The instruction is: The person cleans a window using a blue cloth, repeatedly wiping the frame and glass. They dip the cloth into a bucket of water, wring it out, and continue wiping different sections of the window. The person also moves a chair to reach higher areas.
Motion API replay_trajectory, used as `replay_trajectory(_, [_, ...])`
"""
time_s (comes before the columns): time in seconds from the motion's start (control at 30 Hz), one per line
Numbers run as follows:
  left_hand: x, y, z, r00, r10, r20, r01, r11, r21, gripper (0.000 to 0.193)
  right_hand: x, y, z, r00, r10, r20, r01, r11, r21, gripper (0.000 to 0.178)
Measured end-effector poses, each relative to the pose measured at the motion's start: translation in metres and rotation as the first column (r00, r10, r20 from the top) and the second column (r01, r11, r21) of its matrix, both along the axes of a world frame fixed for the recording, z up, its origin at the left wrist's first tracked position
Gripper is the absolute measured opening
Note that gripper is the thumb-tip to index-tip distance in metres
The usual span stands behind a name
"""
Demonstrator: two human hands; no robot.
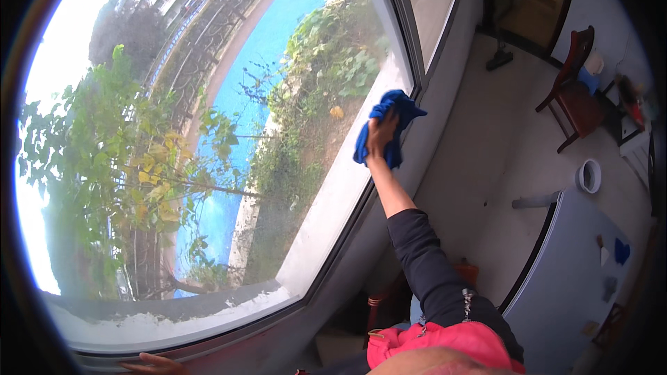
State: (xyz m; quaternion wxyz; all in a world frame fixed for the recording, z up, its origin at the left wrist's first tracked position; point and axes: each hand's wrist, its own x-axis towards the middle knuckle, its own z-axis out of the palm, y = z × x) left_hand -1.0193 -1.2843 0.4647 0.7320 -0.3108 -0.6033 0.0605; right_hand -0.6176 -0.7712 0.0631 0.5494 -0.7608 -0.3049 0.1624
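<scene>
My right hand (381, 136) presses a bunched blue cloth (393, 156) against the lower corner of the window frame, where the glass meets the dark edge. The fingers are partly buried in the cloth's folds. A dark sleeve covers my right arm, stretched out ahead. At the lower left, my left hand (158, 364) shows only in part, near the window's bottom frame (208, 337). Its visible fingers are stretched out and apart, with nothing seen in them. The big window pane (229, 167) fills the left side.
A wooden chair (580, 97) stands at the far right, with a floor-cleaning head (499, 59) by the doorway. A grey-blue tabletop (566, 257) lies at my right, with a blue item (622, 251) on it. A pale round container (589, 175) is beyond it.
</scene>
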Motion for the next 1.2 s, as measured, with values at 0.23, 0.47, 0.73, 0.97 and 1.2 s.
replay_trajectory(0.23, [0.007, 0.009, -0.012, 0.989, -0.139, 0.051, 0.139, 0.990, 0.019, 0.063, 0.011, 0.023, 0.401, 0.837, -0.117, 0.535, -0.517, 0.154, 0.842, 0.075])
replay_trajectory(0.47, [0.021, 0.016, -0.016, 0.982, -0.181, 0.052, 0.182, 0.983, 0.003, 0.064, 0.103, 0.132, 0.353, 0.916, -0.278, 0.291, -0.236, 0.215, 0.948, 0.052])
replay_trajectory(0.73, [0.024, 0.008, -0.011, 0.973, -0.218, 0.073, 0.223, 0.973, -0.065, 0.066, 0.112, 0.161, -0.070, 0.987, 0.115, 0.114, -0.159, 0.553, 0.818, 0.062])
replay_trajectory(0.97, [0.028, 0.012, 0.005, 0.955, -0.282, 0.096, 0.289, 0.955, -0.070, 0.068, 0.045, 0.039, -0.153, 0.984, -0.019, 0.178, -0.074, 0.862, 0.501, 0.069])
replay_trajectory(1.2, [0.032, 0.015, 0.000, 0.896, -0.391, 0.209, 0.395, 0.918, 0.022, 0.072, -0.152, -0.211, -0.159, 0.970, 0.229, 0.082, -0.243, 0.903, 0.355, 0.074])
